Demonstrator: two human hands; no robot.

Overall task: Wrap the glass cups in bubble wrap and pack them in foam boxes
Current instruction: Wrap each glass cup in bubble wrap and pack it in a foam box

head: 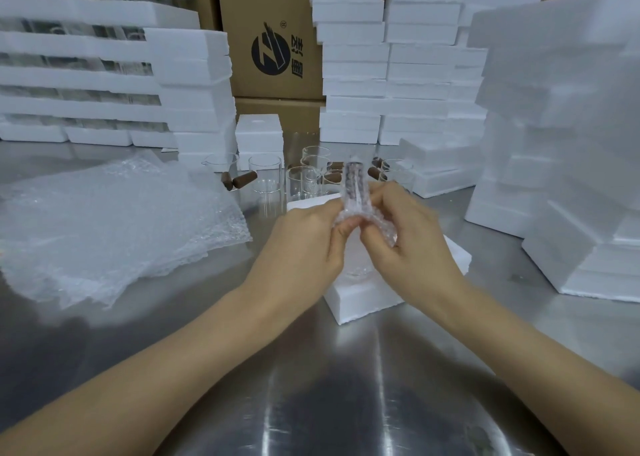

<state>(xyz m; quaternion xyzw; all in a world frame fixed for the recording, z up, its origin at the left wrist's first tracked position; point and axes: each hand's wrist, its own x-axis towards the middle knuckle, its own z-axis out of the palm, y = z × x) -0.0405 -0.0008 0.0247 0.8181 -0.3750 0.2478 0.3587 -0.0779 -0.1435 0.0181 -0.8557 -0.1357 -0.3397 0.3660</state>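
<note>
Both hands hold a narrow bundle of bubble wrap upright above an open white foam box on the steel table. A dark piece shows through the wrap; I cannot tell what it is. My left hand pinches the bundle's lower end from the left. From the right, my right hand grips that same end. Several clear glass cups with brown handles stand just behind. A pile of bubble wrap sheets lies to the left.
Tall stacks of white foam boxes rise on the right, at the back and on the left. A brown cardboard carton stands behind. The steel table shines in front of me.
</note>
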